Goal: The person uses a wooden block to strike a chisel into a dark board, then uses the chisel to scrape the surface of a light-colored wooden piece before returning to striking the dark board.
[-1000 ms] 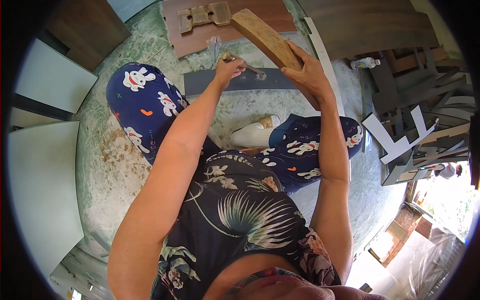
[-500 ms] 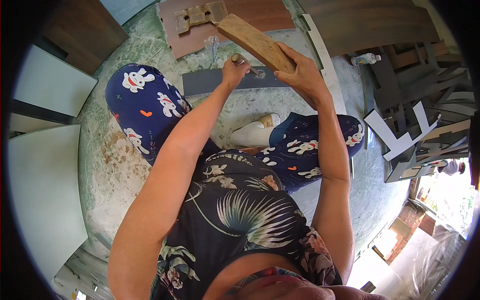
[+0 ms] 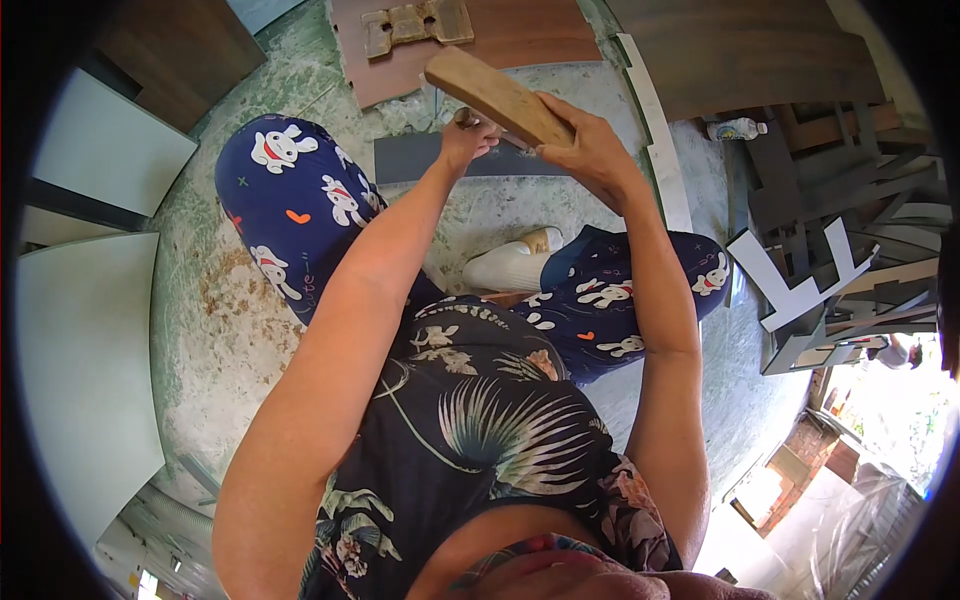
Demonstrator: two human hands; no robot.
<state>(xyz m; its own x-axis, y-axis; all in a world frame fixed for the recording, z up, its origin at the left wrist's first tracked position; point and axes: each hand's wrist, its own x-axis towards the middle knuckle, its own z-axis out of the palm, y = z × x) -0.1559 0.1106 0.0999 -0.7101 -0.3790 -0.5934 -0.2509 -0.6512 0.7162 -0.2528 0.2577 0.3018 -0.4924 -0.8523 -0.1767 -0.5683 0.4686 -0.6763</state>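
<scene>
1. **Left grip.** The left grip (image 3: 464, 150) is closed around a chisel-like tool (image 3: 465, 117). The handle end projects from the fist; the shaft slants down to the right.

2. **Right grip.** The right grip (image 3: 592, 152) is clamped on a thick wooden block (image 3: 494, 96). The block tilts up and to the left, its free end extending past the left grip.

3. **Workpiece.** The dark panel (image 3: 405, 160) lies on the floor (image 3: 480, 215), crosswise in front of the operator's feet. Both grips are above it. The tool's tip is hidden behind the right grip and block, so contact with the panel cannot be confirmed.

4. **Step in hand.** Judged from the pose, this is a striking step: the block serves as mallet and the tool as chisel or punch. Whether the block touches the handle cannot be told from this view.

5. **Next move.** A strike would call for a steady left grip, the tip seated on the panel, and the block's face brought squarely onto the handle end. Keep left-hand fingers below the striking point; an off-centre blow could glance onto them.

6. **Surroundings.** A notched wooden piece (image 3: 418, 27) rests on the brown panel (image 3: 520, 38) beyond the work, apart from both grips.
</scene>
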